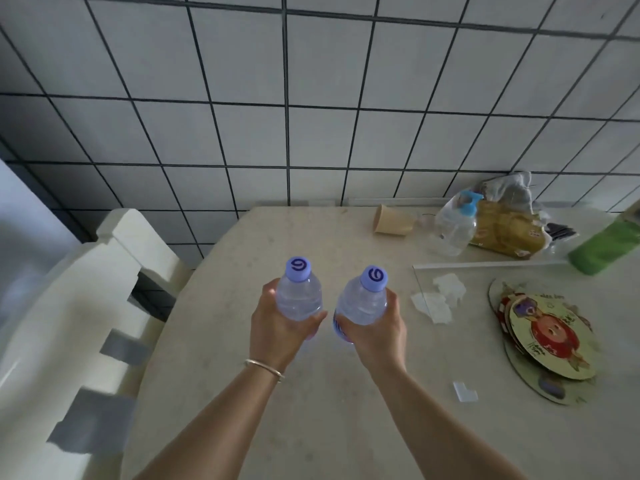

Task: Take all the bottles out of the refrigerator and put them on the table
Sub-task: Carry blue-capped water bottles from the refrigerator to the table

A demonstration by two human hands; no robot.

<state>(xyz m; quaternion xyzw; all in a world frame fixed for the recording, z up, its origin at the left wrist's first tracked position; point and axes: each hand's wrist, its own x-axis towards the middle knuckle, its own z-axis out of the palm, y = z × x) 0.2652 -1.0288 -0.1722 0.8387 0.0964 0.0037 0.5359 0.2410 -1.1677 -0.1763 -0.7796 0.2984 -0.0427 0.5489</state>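
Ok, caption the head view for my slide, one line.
Left hand and right hand each grip a purple-capped water bottle over the beige table.

Both bottle caps (298,268) (374,277) bear a spiral mark — no words readable.

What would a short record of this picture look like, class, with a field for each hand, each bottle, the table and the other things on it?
left hand: left hand holds the left bottle upright, grip round its body
right hand: right hand holds the right bottle tilted slightly, grip round its body
bottles: clear, lilac caps, side by side, apart
table: pale table beneath both bottles; contact with it cannot be told
other things: paper cup on its side, clear jug, round boards, green object
wall: tiled wall behind
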